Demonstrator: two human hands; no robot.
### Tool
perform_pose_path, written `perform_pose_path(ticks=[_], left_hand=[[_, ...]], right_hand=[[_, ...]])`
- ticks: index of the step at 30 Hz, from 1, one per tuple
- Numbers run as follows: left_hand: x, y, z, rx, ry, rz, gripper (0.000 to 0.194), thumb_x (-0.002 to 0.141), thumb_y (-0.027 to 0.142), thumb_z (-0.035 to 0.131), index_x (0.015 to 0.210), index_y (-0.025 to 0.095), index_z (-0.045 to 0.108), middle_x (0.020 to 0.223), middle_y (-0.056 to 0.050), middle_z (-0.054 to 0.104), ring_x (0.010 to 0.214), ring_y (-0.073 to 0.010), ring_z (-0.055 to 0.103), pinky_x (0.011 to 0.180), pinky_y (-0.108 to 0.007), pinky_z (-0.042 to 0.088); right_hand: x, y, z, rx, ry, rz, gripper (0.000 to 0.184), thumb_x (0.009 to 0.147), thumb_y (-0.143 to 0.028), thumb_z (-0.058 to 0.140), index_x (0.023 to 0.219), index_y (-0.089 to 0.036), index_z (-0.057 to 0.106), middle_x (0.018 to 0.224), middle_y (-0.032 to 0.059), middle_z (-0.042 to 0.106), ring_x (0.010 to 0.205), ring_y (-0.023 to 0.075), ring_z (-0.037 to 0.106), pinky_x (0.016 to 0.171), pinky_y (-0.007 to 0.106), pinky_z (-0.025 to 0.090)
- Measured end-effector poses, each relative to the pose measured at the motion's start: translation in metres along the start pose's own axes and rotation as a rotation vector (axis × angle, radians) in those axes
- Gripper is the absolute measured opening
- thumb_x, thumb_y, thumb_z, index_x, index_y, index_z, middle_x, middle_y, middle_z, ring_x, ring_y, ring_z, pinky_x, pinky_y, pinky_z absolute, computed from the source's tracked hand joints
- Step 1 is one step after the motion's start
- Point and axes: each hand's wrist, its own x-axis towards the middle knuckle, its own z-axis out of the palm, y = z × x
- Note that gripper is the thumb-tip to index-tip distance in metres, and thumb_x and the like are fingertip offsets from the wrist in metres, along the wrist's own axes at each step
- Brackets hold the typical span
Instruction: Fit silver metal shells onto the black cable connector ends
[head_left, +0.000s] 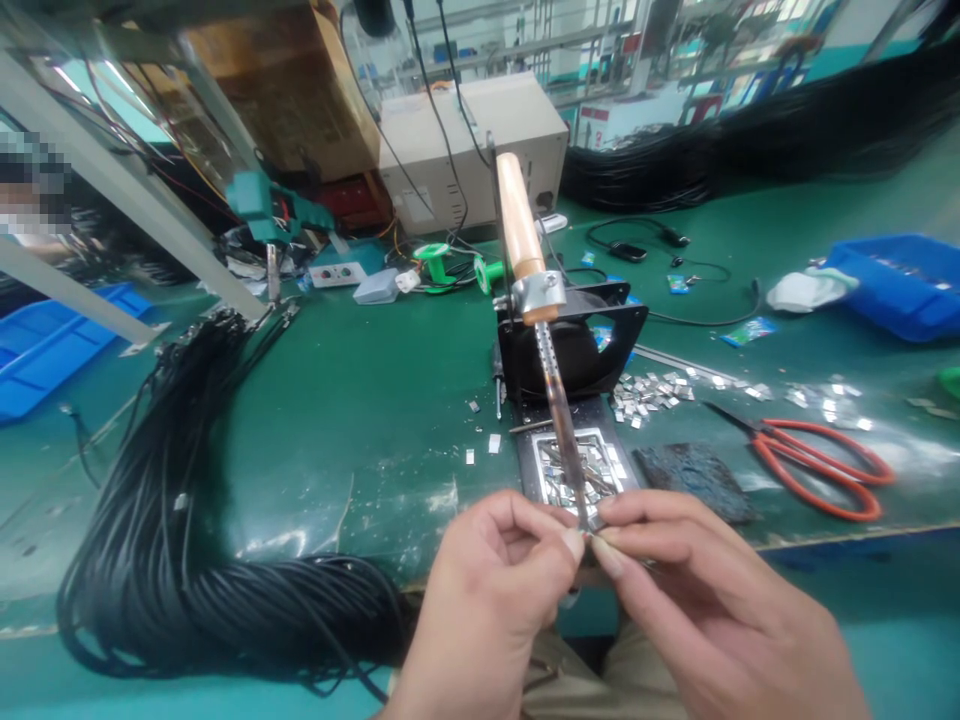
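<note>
My left hand (502, 570) and my right hand (697, 570) meet at the table's front edge, thumbs and forefingers pinched together. Between the fingertips is something tiny; it is mostly hidden and I cannot make out its kind. Right at the fingertips is the lower end of a wooden-handled soldering iron (559, 400), clamped tip-down on a black stand (630, 340). Whether the tip touches what I hold, I cannot tell. Under the iron, a pale-rimmed tray (609, 440) holds many small silvery metal pieces.
A thick bundle of black cables (150, 500) lies at left. Right of the stand are red-handled scissors (817, 460), a dark pad (694, 480), scattered metal pieces (652, 395) and a blue bin (900, 290). Behind stand a beige box (472, 150) and a green soldering machine (277, 210).
</note>
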Motion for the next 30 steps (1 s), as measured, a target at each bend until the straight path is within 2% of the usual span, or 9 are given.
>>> perform_pose_path(ticks=[4,11,15,20,24,30], left_hand=[[0.000,0.000,-0.002,0.003,-0.001,-0.008,0.024,0.074,0.025,0.082,0.065,0.016,0.062,0.075,0.001,0.064,0.048,-0.0039,0.036,0.046,-0.022,0.025],[-0.001,-0.004,-0.004,0.012,-0.008,-0.010,0.023,0.075,0.024,0.081,0.066,0.016,0.062,0.077,0.000,0.066,0.049,-0.0040,0.037,0.047,-0.022,0.026],[-0.001,-0.004,-0.004,0.029,-0.006,0.004,0.022,0.075,0.023,0.081,0.066,0.016,0.062,0.077,0.001,0.066,0.049,-0.0042,0.036,0.046,-0.023,0.026],[-0.002,-0.002,-0.004,0.036,-0.002,-0.007,0.021,0.074,0.023,0.082,0.067,0.016,0.064,0.073,0.002,0.065,0.049,-0.0049,0.035,0.046,-0.023,0.024],[-0.002,-0.001,-0.003,0.031,-0.015,-0.021,0.022,0.074,0.024,0.083,0.066,0.016,0.064,0.071,0.002,0.064,0.049,-0.0049,0.034,0.046,-0.023,0.024],[0.001,0.002,-0.004,0.013,-0.028,-0.049,0.023,0.072,0.025,0.084,0.066,0.016,0.064,0.066,0.002,0.064,0.048,-0.0047,0.034,0.047,-0.023,0.022]], right_hand=[[-0.001,-0.001,0.001,0.011,-0.001,0.018,0.014,0.093,-0.017,0.071,0.086,-0.028,0.076,0.101,0.0008,0.079,0.087,0.0160,0.078,0.079,0.021,0.064],[-0.005,0.002,0.000,0.022,-0.007,0.031,0.015,0.092,-0.017,0.072,0.085,-0.029,0.076,0.100,-0.0007,0.079,0.087,0.0147,0.078,0.079,0.019,0.063],[0.001,-0.002,0.001,0.128,0.015,0.163,0.012,0.094,-0.024,0.071,0.084,-0.028,0.075,0.098,0.0008,0.078,0.085,0.0166,0.078,0.075,0.020,0.064],[0.007,-0.001,0.001,0.299,-0.082,0.349,0.021,0.101,-0.039,0.066,0.088,-0.023,0.070,0.071,0.0001,0.072,0.062,0.0143,0.070,0.059,0.019,0.059],[0.008,0.002,0.005,0.368,-0.120,0.397,0.026,0.101,-0.043,0.068,0.085,-0.023,0.066,0.063,-0.0029,0.065,0.057,0.0119,0.064,0.055,0.018,0.054],[0.012,0.001,0.011,0.425,-0.090,0.417,0.026,0.097,-0.043,0.072,0.083,-0.022,0.066,0.062,-0.0024,0.065,0.056,0.0130,0.062,0.051,0.021,0.050]])
